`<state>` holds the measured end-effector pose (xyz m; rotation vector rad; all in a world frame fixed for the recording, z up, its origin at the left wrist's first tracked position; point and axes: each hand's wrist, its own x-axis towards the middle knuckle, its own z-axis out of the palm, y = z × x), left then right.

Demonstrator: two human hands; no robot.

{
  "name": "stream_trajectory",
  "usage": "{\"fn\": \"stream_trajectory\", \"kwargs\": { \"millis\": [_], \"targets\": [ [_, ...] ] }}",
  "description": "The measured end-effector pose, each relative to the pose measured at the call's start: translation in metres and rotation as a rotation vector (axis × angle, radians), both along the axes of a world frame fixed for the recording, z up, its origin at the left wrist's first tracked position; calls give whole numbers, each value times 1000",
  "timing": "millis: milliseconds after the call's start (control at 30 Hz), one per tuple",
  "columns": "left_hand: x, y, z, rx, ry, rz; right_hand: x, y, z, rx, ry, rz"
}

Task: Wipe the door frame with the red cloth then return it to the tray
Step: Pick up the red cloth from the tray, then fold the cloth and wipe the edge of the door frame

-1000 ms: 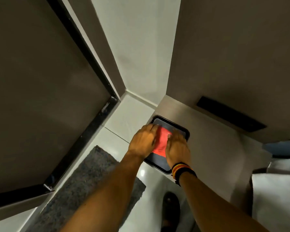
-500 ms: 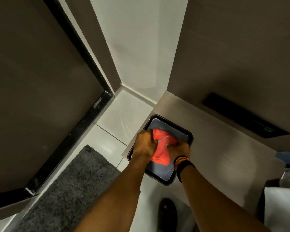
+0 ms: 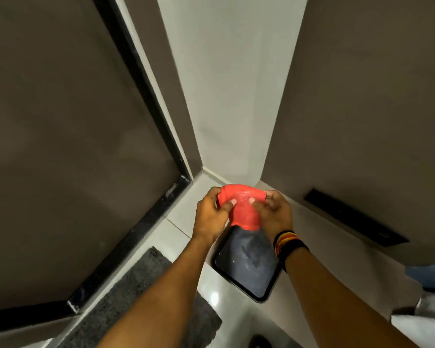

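Observation:
The red cloth [image 3: 241,207] hangs in the air between both hands, above the far end of the black tray [image 3: 246,267]. My left hand [image 3: 210,214] pinches its left side and my right hand [image 3: 274,213] pinches its right side; a striped band sits on the right wrist. The tray lies empty on a low brown ledge [image 3: 319,257]. The door frame [image 3: 141,79], a black strip with a pale edge, runs diagonally on the left beside the dark brown door [image 3: 60,146].
A grey mat [image 3: 126,297] lies on the pale tiled floor [image 3: 183,212] below the door. A brown cabinet front [image 3: 374,121] with a black slot handle [image 3: 354,217] rises on the right. A white wall [image 3: 231,84] fills the corner. A dark shoe [image 3: 260,342] shows at the bottom.
Both hands have gathered the red cloth off the tray and lifted it up and away from me. The tray is now bare. The view has tilted upward.

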<state>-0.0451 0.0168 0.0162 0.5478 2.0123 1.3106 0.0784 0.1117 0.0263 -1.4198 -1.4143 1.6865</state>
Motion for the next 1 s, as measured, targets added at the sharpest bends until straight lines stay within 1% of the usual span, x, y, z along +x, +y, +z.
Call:
{"fn": "stream_trajectory", "kwargs": {
  "millis": [67, 133, 200, 333, 433, 533, 567, 700, 833, 867, 1000],
  "targets": [
    [-11, -7, 46, 90, 37, 35, -16, -3, 46, 13, 89, 12],
    [-29, -21, 112, 180, 117, 71, -38, -12, 112, 39, 188, 36],
    [-45, -38, 173, 256, 195, 96, -56, -25, 172, 91, 238, 70],
    [-73, -80, 289, 346, 355, 149, -88, -62, 287, 176, 335, 133],
    [-98, -140, 390, 402, 480, 241, -119, -116, 385, 287, 425, 208],
    [-122, -201, 481, 442, 612, 335, -151, -172, 472, 375, 526, 295],
    [-128, -213, 504, 449, 647, 361, -159, -184, 493, 403, 551, 313],
    [-148, -304, 604, 487, 807, 491, -194, -264, 592, 536, 650, 404],
    [-158, -395, 675, 525, 947, 634, -223, -348, 667, 617, 751, 483],
    [-159, -407, 684, 525, 965, 658, -227, -359, 677, 627, 763, 490],
    [-162, -500, 708, 467, 1041, 762, -249, -443, 702, 642, 818, 565]
  ]
}}
